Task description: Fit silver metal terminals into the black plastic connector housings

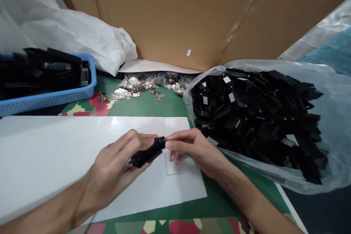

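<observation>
My left hand (120,162) is closed round a black plastic part (148,153), tilted so its far end points up and to the right. The thumb and index finger of my right hand (192,148) pinch together at that far end. What they hold, if anything, is too small to make out. Both hands are above a white board (68,153) on the table. Beyond them, small silvery metal pieces (122,94) lie loose, with a few coppery ones (157,95) beside clear bags (145,79) of similar pieces.
On the right, a large clear plastic bag (329,117) holds many black plastic parts (246,117), some with white labels. A blue basket (93,76) of black parts stands at the left. Cardboard (170,18) rises behind, with white sheeting (82,34) at its left.
</observation>
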